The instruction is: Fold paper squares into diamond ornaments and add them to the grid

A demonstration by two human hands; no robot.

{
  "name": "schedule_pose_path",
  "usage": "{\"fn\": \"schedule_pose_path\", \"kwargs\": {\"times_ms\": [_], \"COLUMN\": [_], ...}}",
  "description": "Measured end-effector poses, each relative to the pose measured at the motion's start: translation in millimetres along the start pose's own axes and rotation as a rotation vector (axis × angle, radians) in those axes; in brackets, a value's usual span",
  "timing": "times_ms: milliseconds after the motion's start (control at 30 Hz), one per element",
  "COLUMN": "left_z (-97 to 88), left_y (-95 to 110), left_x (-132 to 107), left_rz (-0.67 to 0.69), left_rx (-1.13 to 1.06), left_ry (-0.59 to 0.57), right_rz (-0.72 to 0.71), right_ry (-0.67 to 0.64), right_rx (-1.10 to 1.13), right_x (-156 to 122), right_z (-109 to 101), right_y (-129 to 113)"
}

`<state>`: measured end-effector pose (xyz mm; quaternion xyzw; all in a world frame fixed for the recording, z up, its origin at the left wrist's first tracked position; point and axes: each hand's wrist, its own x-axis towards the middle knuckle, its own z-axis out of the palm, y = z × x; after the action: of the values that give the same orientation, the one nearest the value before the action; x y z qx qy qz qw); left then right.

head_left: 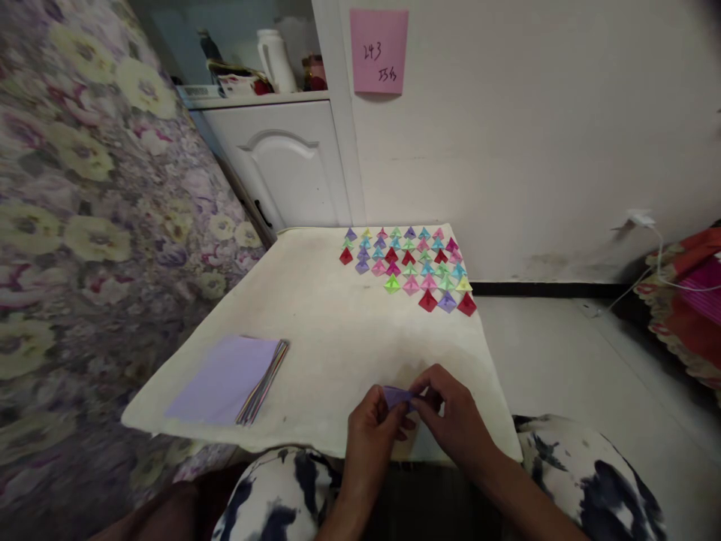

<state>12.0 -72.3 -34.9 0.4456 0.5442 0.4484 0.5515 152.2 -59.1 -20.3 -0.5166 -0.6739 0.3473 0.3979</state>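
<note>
A small folded piece of purple paper (396, 396) is held between my two hands over the near right part of the table. My left hand (375, 421) pinches its left side, with the thumb across the front. At its right end, my right hand (444, 406) grips the paper between thumb and forefinger. The fingers partly cover the paper, so its full shape is hidden. Beyond my hands, several small folded paper pieces (411, 284) in many colours lie in rows. Off to the left rests a stack of paper sheets (230, 379), with a purple one on top.
The cream-covered table (315, 300) stands against the wall, beside a white cabinet (287, 158). A floral curtain (113, 225) hangs along the left. On the wall is a pink note (379, 51). A cable plug (641, 218) and red cloth (684, 300) are at the right.
</note>
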Motion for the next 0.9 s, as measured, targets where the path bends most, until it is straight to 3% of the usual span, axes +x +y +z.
{"fn": "schedule_pose_path", "kwargs": {"times_ms": [433, 567, 767, 900], "left_z": [2.1, 0.9, 1.1, 6.3], "left_y": [-2, -2, 5, 15], "left_x": [-1, -3, -7, -9], "left_rz": [0.028, 0.076, 0.112, 0.133], "left_rx": [0.121, 0.207, 0.302, 0.194], "left_ry": [0.01, 0.019, 0.073, 0.037], "right_rz": [0.016, 0.036, 0.079, 0.062], "right_ry": [-0.001, -0.093, -0.105, -0.071], "right_rx": [-0.071, -0.104, 0.066, 0.171], "right_x": [1, -2, -3, -1], "right_z": [-2, -2, 3, 1], "right_y": [1, 2, -2, -4]}}
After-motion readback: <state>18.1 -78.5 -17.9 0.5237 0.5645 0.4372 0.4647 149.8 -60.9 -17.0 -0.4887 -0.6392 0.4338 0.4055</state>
